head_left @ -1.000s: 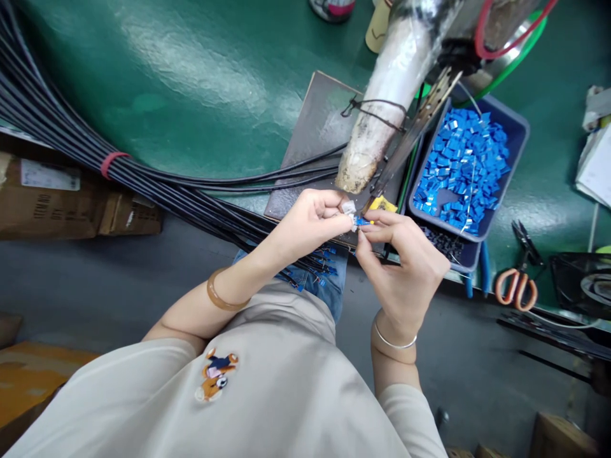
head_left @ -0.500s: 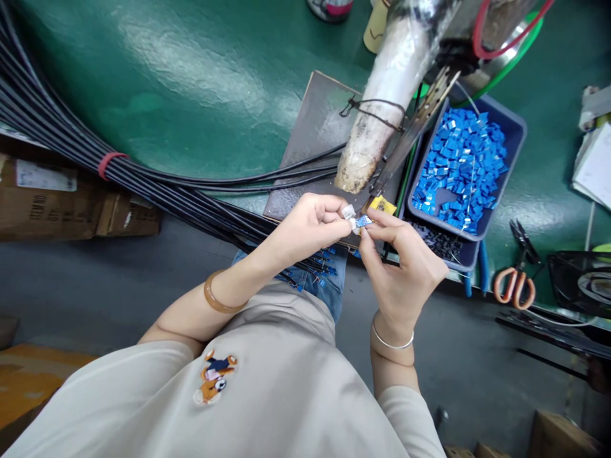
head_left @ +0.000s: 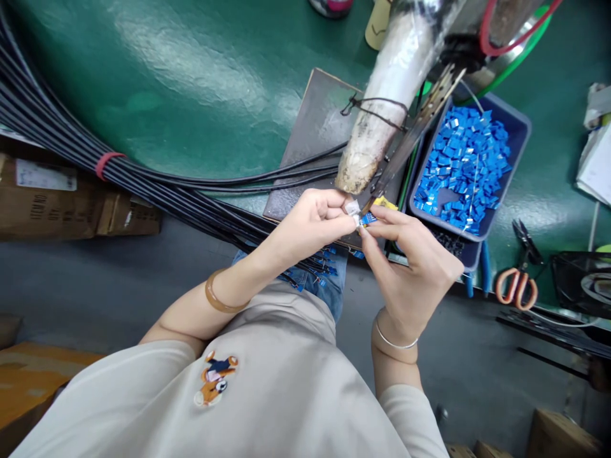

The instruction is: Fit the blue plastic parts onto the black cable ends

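Note:
My left hand (head_left: 319, 219) is closed in a pinch, with a small whitish translucent piece (head_left: 352, 208) showing at its fingertips. Close against it, a small blue connector piece (head_left: 368, 218) sits in the pinch of my right hand (head_left: 413, 254). The fingertips of both hands almost meet, so the exact contact between the pieces is hidden. Just above them the narrow end of a long metal bar with holes (head_left: 401, 152) comes down, beside a yellow piece (head_left: 384, 203). A bundle of black cables (head_left: 191, 197) with blue ends runs behind my left forearm.
A white wrapped tube (head_left: 377, 133) hangs over a dark board (head_left: 310, 127). Right of it, a bin (head_left: 518, 149) holds many blue pieces, above another bin of dark pieces (head_left: 449, 242). Orange-handled scissors (head_left: 517, 286) lie at the right on the green table (head_left: 191, 83).
My right hand has shifted slightly right and down, and its fingers have moved a little over the blue piece. The left hand stays nearly still. The view has shifted slightly.

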Demonstrator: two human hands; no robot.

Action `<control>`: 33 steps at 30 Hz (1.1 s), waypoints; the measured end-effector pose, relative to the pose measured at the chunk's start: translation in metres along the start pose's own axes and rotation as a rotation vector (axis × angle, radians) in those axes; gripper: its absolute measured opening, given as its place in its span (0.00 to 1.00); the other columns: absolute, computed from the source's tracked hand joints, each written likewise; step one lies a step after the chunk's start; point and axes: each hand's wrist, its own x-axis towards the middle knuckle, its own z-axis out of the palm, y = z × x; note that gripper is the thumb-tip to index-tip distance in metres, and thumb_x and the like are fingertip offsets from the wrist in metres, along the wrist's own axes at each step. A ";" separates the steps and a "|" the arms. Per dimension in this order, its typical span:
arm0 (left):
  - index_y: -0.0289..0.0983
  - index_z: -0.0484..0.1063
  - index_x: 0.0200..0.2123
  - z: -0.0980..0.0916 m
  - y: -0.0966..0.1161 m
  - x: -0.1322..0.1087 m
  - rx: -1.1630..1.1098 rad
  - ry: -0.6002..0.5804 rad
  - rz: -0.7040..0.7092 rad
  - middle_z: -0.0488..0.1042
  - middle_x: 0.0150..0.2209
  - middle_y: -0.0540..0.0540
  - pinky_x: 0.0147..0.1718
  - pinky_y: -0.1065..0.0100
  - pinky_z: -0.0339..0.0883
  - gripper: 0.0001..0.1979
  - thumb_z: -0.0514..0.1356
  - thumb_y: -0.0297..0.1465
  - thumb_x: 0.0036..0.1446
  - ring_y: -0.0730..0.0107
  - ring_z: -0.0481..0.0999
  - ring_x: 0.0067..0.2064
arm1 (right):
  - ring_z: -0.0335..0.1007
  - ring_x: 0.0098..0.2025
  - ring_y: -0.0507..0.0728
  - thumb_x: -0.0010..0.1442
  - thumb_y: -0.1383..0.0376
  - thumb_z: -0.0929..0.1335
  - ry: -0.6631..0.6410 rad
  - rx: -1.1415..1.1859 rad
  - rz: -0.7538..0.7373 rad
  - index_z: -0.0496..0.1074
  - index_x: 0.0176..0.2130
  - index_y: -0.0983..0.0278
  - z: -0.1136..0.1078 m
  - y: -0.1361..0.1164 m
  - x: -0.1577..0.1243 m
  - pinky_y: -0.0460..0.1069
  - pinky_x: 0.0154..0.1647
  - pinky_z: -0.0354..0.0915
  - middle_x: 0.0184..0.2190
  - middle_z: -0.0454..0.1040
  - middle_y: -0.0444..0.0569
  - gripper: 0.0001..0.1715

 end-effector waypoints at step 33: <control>0.36 0.73 0.26 -0.019 0.010 -0.036 1.032 -0.568 0.390 0.72 0.23 0.47 0.23 0.70 0.53 0.13 0.54 0.27 0.62 0.74 0.66 0.23 | 0.64 0.15 0.50 0.61 0.60 0.70 0.830 0.096 0.105 0.80 0.34 0.55 -0.021 -0.013 -0.026 0.46 0.15 0.47 0.16 0.67 0.39 0.07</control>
